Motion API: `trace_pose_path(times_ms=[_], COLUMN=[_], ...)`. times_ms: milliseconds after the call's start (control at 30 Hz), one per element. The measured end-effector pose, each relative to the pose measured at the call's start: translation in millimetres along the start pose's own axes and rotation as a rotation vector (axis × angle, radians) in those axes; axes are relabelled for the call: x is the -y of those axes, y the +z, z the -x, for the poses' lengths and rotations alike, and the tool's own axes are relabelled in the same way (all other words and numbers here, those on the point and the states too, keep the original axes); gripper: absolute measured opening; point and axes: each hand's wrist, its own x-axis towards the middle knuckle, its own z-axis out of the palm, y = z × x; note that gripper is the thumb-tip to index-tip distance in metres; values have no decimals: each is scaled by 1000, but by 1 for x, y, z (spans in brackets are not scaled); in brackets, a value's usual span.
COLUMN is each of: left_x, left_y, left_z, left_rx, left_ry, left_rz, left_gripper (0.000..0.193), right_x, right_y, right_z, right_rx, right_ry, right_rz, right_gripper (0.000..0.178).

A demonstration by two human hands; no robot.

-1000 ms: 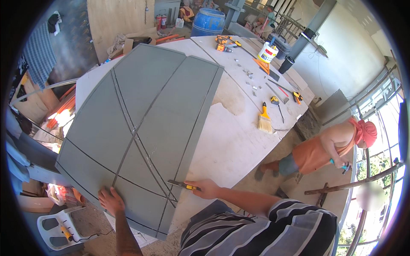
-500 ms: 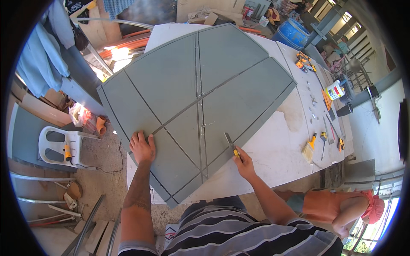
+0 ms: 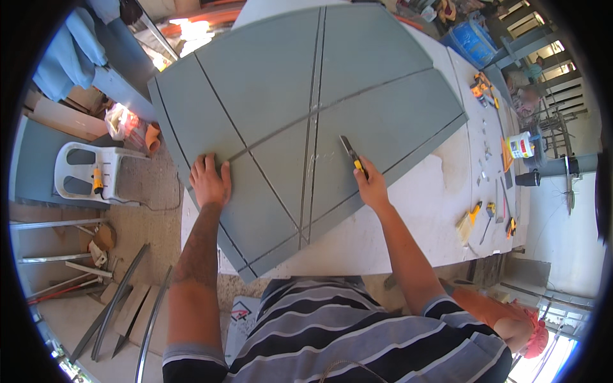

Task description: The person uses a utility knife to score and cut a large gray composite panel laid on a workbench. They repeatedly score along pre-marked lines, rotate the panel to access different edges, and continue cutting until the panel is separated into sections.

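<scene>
Head camera view is showing, at the far left, a white plastic chair, on which a yellow tool is lying. Further to the right, the left hand is resting palm down on a large grey panel with dark crossing grooves. Its fingers are lying extended and slightly spread, gripping nothing, and they are keeping nearly the same place near the panel's left edge as half a second ago. This panel is lying flat on a white work table, covering much of it.

Over the panel, a yellow-and-black utility knife is pointing its blade away from the person and a little leftward. The right hand is holding it, with fingers closed around the handle. Half a second ago the knife was crossing the groove along the right edge; now it is staying wholly inside this groove. Whether the blade is touching the surface, I cannot tell.

Farther right, a wide yellow-handled paintbrush is lying on the table. At the lower right, a co-worker in orange clothing is now appearing partly behind the person's shoulder, less visible than before.
</scene>
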Motion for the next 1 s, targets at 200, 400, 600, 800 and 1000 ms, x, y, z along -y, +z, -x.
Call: trace_pose_path(times_ms=[200,400,600,800,1000], left_x=[2,2,3,5,-6], left_y=[2,5,7,6,10], left_z=[3,3,2,4,-8], left_rx=[17,12,-2,10,20], left_ry=[-12,-8,-8,-9,-96], left_rz=[-28,-33,-44,-18,25], left_gripper=[52,54,54,53,61], right_x=[27,19,17,-8,-3], right_y=[-18,-13,-26,-9,-13], right_z=[81,196,208,213,194], right_rx=[231,427,558,402,309], right_ry=[197,77,36,-24,442], right_rz=[-108,-118,-89,-442,-783], right_gripper=[53,54,54,54,49])
